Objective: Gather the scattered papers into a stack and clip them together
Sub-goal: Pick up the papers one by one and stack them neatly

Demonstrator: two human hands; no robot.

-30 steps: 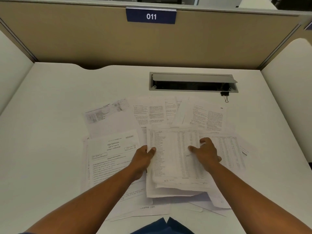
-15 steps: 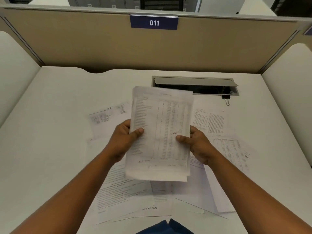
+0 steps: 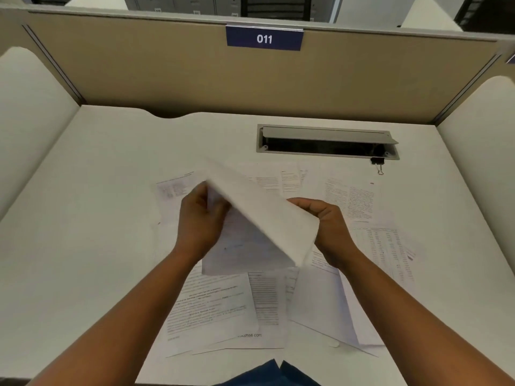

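I hold a small stack of papers (image 3: pixel 259 218) above the middle of the white desk (image 3: pixel 83 218). My left hand (image 3: pixel 199 218) grips its left edge and my right hand (image 3: pixel 327 227) grips its right edge. The stack is tilted and bent, so its blank back faces me. Several printed sheets (image 3: pixel 359 201) lie scattered on the desk under and around my hands. A black binder clip (image 3: pixel 377 162) lies at the back right, by the corner of the cable slot.
A grey cable slot (image 3: pixel 326 142) with a raised lid is set into the desk behind the papers. Beige partition walls (image 3: pixel 167 73) close the desk at the back and sides. A blue label reading 011 (image 3: pixel 264 38) hangs on the back partition.
Both hands lifted the stack off the desk, held it upright facing me, then tipped it over so its back side shows.
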